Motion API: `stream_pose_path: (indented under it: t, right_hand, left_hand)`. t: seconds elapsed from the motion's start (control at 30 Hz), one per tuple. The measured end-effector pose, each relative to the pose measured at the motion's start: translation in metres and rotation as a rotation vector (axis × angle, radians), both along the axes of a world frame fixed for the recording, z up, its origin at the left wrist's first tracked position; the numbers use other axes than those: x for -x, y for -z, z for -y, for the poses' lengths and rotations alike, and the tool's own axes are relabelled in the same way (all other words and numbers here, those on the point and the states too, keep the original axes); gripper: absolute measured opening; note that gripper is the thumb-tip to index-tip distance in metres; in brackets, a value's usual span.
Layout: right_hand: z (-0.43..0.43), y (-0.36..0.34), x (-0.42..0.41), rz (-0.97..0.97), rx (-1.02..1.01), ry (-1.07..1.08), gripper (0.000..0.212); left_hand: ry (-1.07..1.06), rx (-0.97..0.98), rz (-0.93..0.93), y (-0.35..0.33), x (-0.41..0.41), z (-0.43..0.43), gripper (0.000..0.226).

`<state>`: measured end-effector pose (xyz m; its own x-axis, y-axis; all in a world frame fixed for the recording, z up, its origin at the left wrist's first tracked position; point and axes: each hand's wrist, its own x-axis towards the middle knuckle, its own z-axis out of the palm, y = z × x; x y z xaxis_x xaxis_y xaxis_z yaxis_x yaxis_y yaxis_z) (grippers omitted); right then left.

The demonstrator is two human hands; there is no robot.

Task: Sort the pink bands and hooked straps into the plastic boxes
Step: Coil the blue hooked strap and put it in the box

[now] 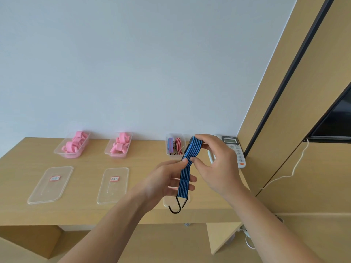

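Busy with the strap part of the job. Holding a blue hooked strap (185, 175) up above the counter (85, 211), folded in two, with black hooks (179, 204) hanging at the bottom. Pinched in the middle by the left hand (163, 181), thumb in front and fingers behind. Gripped at the top fold by the right hand (216, 166), fingers curled over it. Looks about ready to put away. Next, most likely: reach to the strap box (171, 156) just behind the hands, with two folded straps in it already, and lay this one inside, taking care not to catch the hooks on the rim. Pink bands (75, 142) already in two boxes off to the left
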<state>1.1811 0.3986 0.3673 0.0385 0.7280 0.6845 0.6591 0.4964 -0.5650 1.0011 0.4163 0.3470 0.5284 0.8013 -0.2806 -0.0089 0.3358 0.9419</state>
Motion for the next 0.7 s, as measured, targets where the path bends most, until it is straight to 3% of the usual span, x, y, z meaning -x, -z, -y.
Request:
stream_pose_path:
  t: [0.07, 0.2, 0.37, 0.7]
  right_hand:
    - [0.0, 0.003, 0.0, 0.026, -0.01, 0.012, 0.055]
    - [0.0, 0.005, 0.001, 0.054, -0.028, 0.024, 0.056]
    - [0.003, 0.006, 0.003, 0.066, 0.003, -0.003, 0.057]
    - [0.013, 0.001, 0.007, 0.096, -0.029, -0.052, 0.043]
  left_hand:
    - [0.018, -0.013, 0.029, 0.002, 0.001, -0.001, 0.044]
    - [0.029, -0.028, 0.022, 0.008, 0.0, -0.001, 0.063]
    - [-0.056, -0.005, 0.029, 0.011, -0.004, -0.003, 0.035]
    - [-0.144, 0.001, -0.005, 0.004, -0.006, -0.003, 0.036]
